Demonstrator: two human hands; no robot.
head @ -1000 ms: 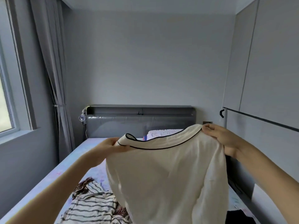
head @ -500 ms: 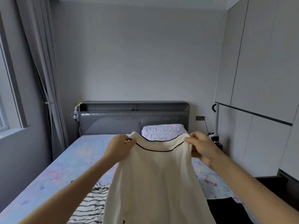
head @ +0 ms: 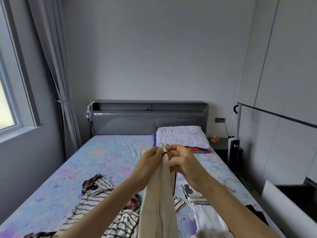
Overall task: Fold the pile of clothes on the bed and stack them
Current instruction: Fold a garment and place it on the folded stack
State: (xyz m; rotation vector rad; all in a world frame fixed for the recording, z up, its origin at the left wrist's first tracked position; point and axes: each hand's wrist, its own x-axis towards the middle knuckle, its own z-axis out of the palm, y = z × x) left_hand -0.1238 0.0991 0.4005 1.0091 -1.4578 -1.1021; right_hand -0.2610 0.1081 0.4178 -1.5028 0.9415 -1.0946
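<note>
Your left hand and right hand are together above the bed, both pinching the top edge of the cream garment, which hangs doubled between your forearms. Striped clothes lie at its 8 o'clock.

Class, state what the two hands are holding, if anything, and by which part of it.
The left hand and right hand both pinch the cream garment at its dark-trimmed top edge, side by side. The rest hangs down.
</note>
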